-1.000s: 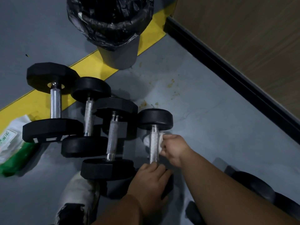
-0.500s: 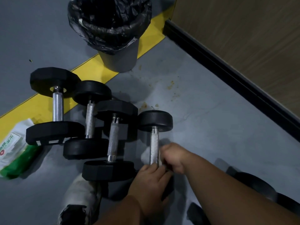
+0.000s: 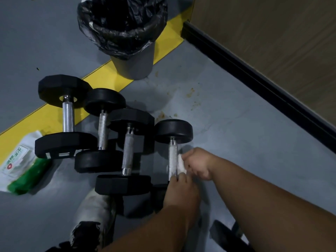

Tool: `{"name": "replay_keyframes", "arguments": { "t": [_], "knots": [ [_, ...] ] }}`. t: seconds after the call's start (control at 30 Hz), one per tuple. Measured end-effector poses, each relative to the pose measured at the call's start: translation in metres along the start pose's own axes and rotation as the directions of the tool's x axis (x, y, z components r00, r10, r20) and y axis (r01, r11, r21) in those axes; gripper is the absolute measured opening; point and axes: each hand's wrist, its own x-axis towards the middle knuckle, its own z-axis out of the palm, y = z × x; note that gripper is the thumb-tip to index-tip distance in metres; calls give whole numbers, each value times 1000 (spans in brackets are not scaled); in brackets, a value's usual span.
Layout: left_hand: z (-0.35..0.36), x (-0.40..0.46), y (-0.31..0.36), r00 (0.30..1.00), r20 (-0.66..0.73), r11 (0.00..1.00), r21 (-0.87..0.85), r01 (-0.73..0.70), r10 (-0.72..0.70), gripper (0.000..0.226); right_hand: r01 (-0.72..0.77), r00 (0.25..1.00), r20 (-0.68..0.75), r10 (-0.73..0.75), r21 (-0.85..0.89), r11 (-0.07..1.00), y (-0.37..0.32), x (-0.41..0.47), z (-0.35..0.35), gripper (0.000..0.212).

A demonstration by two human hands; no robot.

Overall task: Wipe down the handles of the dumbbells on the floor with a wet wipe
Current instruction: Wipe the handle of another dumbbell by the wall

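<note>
Several black dumbbells with metal handles lie side by side on the grey floor. The rightmost dumbbell has its handle running toward me. My right hand grips a white wet wipe pressed against the right side of that handle. My left hand rests over the near weight of the same dumbbell, fingertips at the handle's lower end; that near weight is mostly hidden. Three other dumbbells lie to the left.
A grey bin with a black bag stands behind the dumbbells on a yellow floor stripe. A green and white wipes pack lies at left. My shoe is near the front. A black skirting and wooden wall run at right.
My right hand slid the wipe down the handle toward me, then back up a little along its right side. My left hand stayed on the near weight.
</note>
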Motion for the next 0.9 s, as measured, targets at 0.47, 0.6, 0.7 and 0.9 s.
{"name": "replay_keyframes", "arguments": {
  "t": [0.47,0.6,0.7,0.9],
  "knots": [
    [13,-7,-10,995,-86,991,-121,-57,46,27,30,1000,-5,-30,300,953,-9,22,8,43],
    [28,-7,-17,969,-238,954,-270,-129,64,29,-49,998,40,40,258,965,13,17,14,44],
    [34,-12,-25,944,-324,927,-334,-172,58,28,-62,995,86,57,61,996,23,15,12,48],
    [34,-15,-29,911,-408,931,-302,-204,67,18,45,999,-36,-32,439,897,3,28,15,43]
  ]
}}
